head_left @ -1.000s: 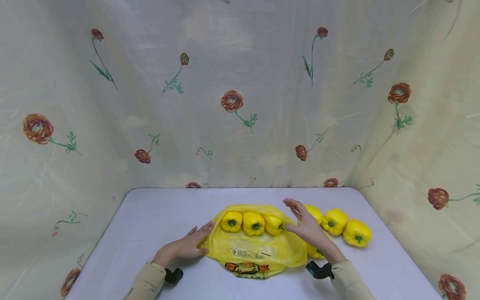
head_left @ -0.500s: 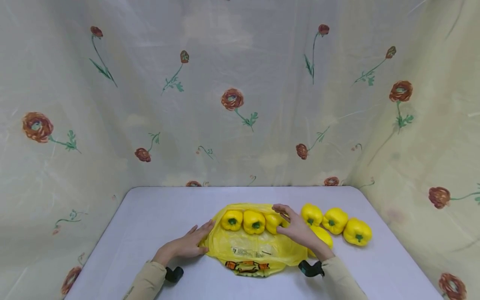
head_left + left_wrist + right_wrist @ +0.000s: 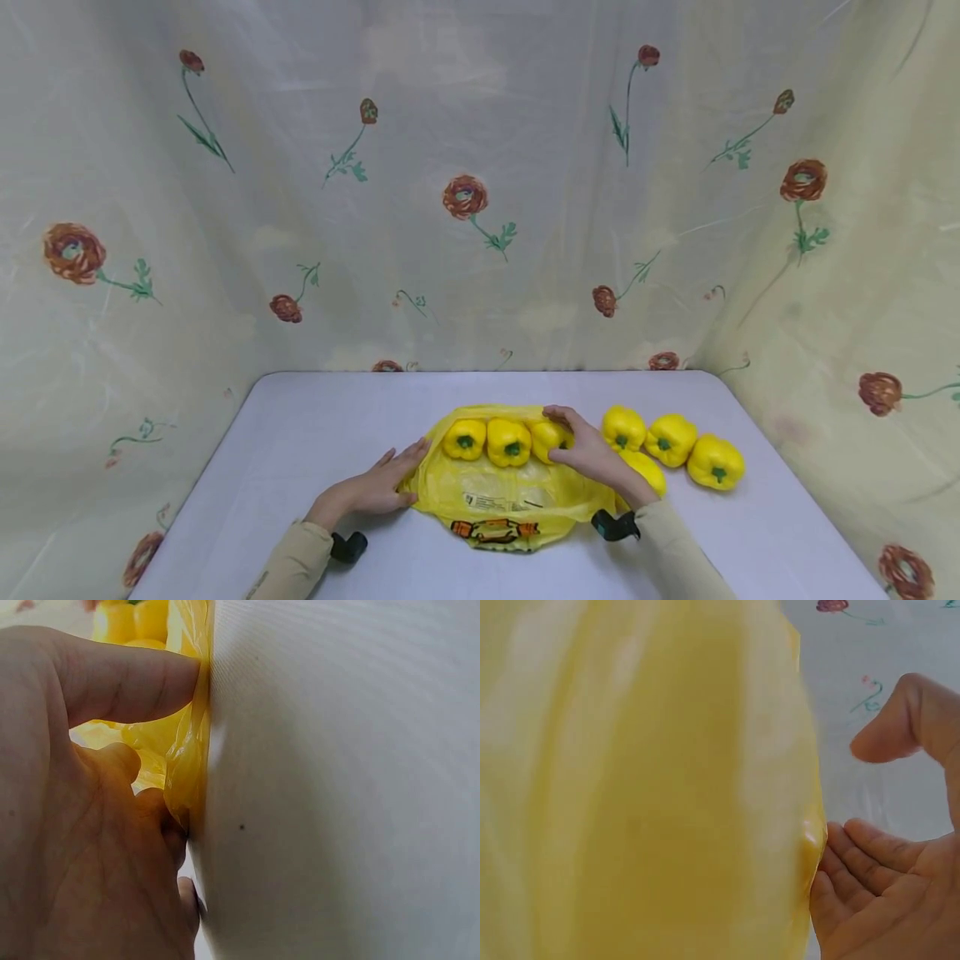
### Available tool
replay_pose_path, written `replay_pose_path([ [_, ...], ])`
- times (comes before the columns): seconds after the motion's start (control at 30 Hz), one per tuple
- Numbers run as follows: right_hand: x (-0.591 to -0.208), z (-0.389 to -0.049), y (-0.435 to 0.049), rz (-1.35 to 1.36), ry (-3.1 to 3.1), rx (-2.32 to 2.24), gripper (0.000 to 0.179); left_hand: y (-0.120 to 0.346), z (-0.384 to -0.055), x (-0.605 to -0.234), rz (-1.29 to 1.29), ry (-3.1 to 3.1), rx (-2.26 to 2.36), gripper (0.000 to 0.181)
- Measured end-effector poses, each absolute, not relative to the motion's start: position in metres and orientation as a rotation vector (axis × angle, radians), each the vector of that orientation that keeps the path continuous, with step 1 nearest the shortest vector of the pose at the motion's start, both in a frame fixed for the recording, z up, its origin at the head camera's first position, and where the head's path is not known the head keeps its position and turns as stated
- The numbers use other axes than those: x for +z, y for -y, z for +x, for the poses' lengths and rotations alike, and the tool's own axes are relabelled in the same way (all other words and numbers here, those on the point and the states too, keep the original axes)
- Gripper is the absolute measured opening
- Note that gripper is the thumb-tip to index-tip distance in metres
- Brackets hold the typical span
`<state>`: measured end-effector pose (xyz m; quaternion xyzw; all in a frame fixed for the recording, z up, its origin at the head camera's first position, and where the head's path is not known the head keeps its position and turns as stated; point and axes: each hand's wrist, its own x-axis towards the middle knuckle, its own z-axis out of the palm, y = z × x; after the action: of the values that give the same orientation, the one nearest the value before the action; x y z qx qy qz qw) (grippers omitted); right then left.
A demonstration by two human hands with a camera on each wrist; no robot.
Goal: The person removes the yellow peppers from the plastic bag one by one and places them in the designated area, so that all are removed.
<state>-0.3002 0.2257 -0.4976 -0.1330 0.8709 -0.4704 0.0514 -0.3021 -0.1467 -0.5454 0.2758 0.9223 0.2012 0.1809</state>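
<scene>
A thin yellow plastic bag (image 3: 487, 500) lies on the table with its mouth spread. Three yellow bell peppers sit in a row inside: a left one (image 3: 463, 439), a middle one (image 3: 508, 442) and a right one (image 3: 547, 439). My left hand (image 3: 371, 490) rests on the table against the bag's left edge; its straight thumb (image 3: 135, 682) touches the plastic. My right hand (image 3: 596, 454) is at the right pepper, fingers behind it and thumb in front, overlapping it. In the right wrist view the yellow plastic (image 3: 682, 787) hides that pepper, and the thumb (image 3: 889, 739) stands apart from the fingers.
More yellow bell peppers lie outside the bag to the right: one (image 3: 623, 427) at the back, others (image 3: 671, 439) (image 3: 716, 462) beside it, and one (image 3: 647, 473) partly behind my right forearm. A flowered curtain (image 3: 480, 283) surrounds the white table (image 3: 315, 417).
My right hand has moved left from beside the bag's mouth onto the right pepper, uncovering peppers outside the bag. The left hand has stayed at the bag's left edge.
</scene>
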Motion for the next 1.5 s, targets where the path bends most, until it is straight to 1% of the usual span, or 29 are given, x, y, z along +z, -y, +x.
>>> replay_pose_path([
  [0.27, -0.495, -0.312, -0.228, -0.385, -2.705, -1.297, 0.071, 0.146, -0.303, -0.546, 0.792, -2.588, 0.595, 0.080],
  [0.67, -0.482, -0.325, -0.236, -0.417, -2.666, -1.212, 0.068, 0.146, -0.304, -0.543, 0.799, -2.598, 0.605, 0.082],
  [1.23, -0.463, -0.322, -0.242, -0.482, -2.555, -1.262, 0.046, 0.147, -0.303, -0.544, 0.764, -2.583, 0.624, 0.083],
  [1.5, -0.461, -0.320, -0.241, -0.543, -2.519, -1.247, 0.041, 0.146, -0.302, -0.544, 0.752, -2.579, 0.612, 0.083],
])
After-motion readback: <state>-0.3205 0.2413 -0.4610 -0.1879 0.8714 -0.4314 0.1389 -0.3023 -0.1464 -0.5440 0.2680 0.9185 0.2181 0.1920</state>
